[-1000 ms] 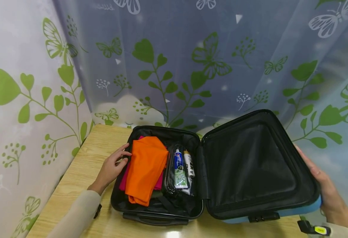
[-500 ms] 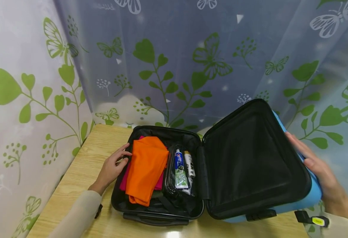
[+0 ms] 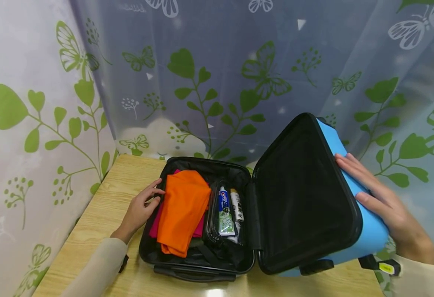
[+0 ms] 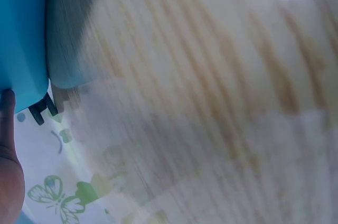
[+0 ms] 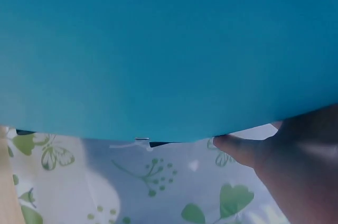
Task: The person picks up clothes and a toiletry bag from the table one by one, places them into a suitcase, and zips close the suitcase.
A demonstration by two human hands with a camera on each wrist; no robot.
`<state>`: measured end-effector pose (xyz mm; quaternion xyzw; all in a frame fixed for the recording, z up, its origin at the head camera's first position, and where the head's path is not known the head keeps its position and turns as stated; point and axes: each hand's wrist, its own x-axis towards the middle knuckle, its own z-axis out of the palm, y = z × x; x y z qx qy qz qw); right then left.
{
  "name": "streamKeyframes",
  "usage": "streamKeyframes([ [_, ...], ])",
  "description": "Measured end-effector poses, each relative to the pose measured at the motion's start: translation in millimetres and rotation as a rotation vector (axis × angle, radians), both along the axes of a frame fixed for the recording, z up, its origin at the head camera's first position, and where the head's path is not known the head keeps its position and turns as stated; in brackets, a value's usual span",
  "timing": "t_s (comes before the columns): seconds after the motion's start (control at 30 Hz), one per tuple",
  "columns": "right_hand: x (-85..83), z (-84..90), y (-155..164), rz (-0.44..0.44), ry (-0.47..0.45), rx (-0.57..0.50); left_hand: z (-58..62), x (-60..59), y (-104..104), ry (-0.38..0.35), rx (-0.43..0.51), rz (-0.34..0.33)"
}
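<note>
1. Two hands work a small blue suitcase (image 3: 202, 255) lying open on the wooden desk (image 3: 105, 214).
2. Right hand (image 3: 383, 204) presses flat, fingers straight, against the blue shell of the raised lid (image 3: 354, 198), which stands tilted.
3. Left hand (image 3: 139, 210), its grip relaxed and apart, touches the orange cloth (image 3: 183, 210) packed beside a clear toiletry pouch (image 3: 226, 214).
</note>
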<state>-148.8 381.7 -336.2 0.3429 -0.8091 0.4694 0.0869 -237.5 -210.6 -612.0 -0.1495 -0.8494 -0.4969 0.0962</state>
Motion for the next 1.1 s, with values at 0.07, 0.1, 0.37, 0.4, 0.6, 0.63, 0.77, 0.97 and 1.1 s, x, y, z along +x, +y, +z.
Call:
streamKeyframes([
  [0.07,-0.9,3.6,-5.5,-0.002,-0.006,0.016,0.5,0.1,0.1,-0.006,-0.003,0.002],
  [0.1,-1.1,5.6,-8.5,-0.011,-0.002,0.037,0.7,0.1,0.1,-0.007,-0.007,0.005],
  [0.37,-5.4,17.8,-35.9,0.007,0.075,0.132,-1.3,0.1,-1.0,-0.001,0.004,0.006],
  [0.4,-6.3,17.8,-39.5,0.017,0.083,0.121,-2.0,0.0,-1.0,0.000,0.009,0.004],
  [0.6,-10.8,15.3,-58.4,0.043,0.125,0.073,-4.2,-0.1,0.3,-0.002,0.027,-0.009],
  [0.63,-11.3,15.3,-61.3,0.043,0.126,0.073,-4.3,-0.1,0.5,-0.004,0.027,-0.008],
  [0.77,-13.2,16.3,-74.3,0.043,0.126,0.089,-4.1,-0.2,0.2,-0.006,0.024,-0.001],
  [0.97,-15.8,17.5,-90.2,0.072,0.149,0.109,-4.3,-1.0,-0.5,0.003,0.016,-0.002],
  [1.1,-18.3,16.8,-98.5,0.098,0.171,0.138,-6.0,-1.3,-0.9,0.001,0.017,-0.003],
])
